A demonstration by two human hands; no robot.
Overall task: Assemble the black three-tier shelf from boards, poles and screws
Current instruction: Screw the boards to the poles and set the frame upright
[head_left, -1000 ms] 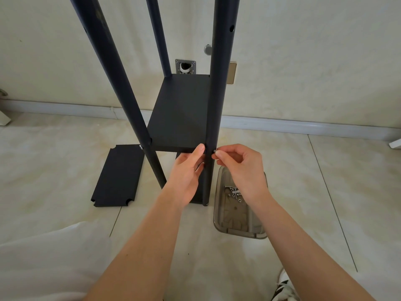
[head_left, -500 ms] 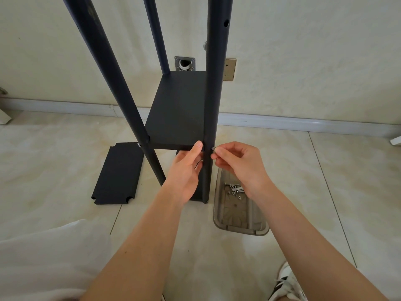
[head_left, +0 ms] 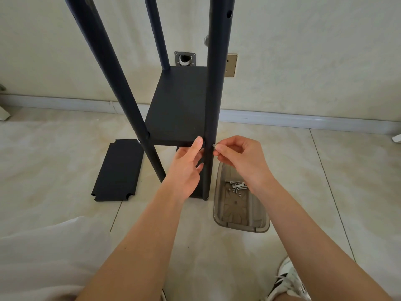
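Screw (head_left: 214,146) pinched by right hand (head_left: 240,158) at pole (head_left: 213,105).

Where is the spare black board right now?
In the head view, the spare black board lies flat on the floor tiles at left, just left of the near-left pole.

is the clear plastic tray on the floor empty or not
Not empty: the clear plastic tray holds a few silver screws at its far end.

Your right hand (head_left: 240,161) pinches a screw (head_left: 214,146) against the near pole (head_left: 213,105), while your left hand (head_left: 186,168) steadies the mounted board (head_left: 178,109) beside a screw tray (head_left: 239,216).
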